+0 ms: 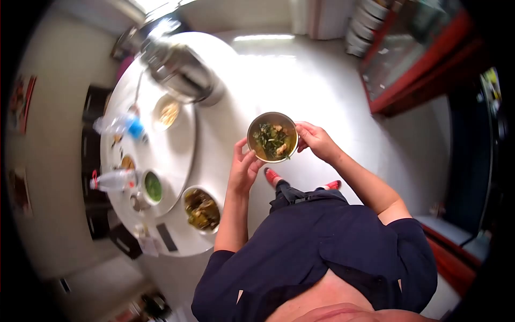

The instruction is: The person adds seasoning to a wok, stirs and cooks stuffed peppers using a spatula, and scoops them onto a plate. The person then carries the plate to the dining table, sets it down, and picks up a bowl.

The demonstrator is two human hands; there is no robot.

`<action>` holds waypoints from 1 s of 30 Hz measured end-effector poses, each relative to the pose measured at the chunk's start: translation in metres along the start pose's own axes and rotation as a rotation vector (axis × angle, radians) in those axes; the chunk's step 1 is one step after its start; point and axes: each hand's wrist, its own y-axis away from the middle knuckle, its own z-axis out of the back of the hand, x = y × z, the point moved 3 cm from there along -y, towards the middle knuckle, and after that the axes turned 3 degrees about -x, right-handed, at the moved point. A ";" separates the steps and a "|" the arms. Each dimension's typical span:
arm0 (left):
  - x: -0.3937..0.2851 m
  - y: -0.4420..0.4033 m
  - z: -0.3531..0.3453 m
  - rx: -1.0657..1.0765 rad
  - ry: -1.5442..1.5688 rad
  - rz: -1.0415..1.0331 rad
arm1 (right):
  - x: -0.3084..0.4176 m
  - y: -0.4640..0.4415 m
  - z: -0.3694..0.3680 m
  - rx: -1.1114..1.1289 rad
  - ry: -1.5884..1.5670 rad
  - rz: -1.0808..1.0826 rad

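Note:
A round metal bowl [273,138] is held out in front of my body, above the floor and just right of the table. Leafy greens and some pale chunks in yellowish broth [272,140] lie inside it. My left hand [245,165] grips the bowl's lower left side, with fingers at the rim. On the right side, my right hand [316,141] pinches the rim. Parts of the fingers under the bowl are hidden. Nearest to my left hand on the table is a white bowl of dark, brownish-green food [201,210].
The round white table [225,70] carries a large metal pot [188,72], a bowl of pale food [167,112], a bowl of green food [152,187], plastic bottles [115,181] and a dark phone-like slab [167,237]. Dark chairs [96,161] stand beyond. A red-framed cabinet [375,104] is at right.

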 end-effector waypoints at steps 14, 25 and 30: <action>0.327 -0.087 -0.375 0.646 -0.051 0.614 | -0.004 0.265 0.420 -0.832 -0.180 0.114; 0.534 -0.157 -0.692 0.927 -0.245 0.992 | -0.138 0.530 0.613 -1.797 -0.631 -0.044; 0.670 -0.166 -0.834 0.954 -0.261 1.045 | -0.287 0.631 0.581 -2.247 -0.982 0.039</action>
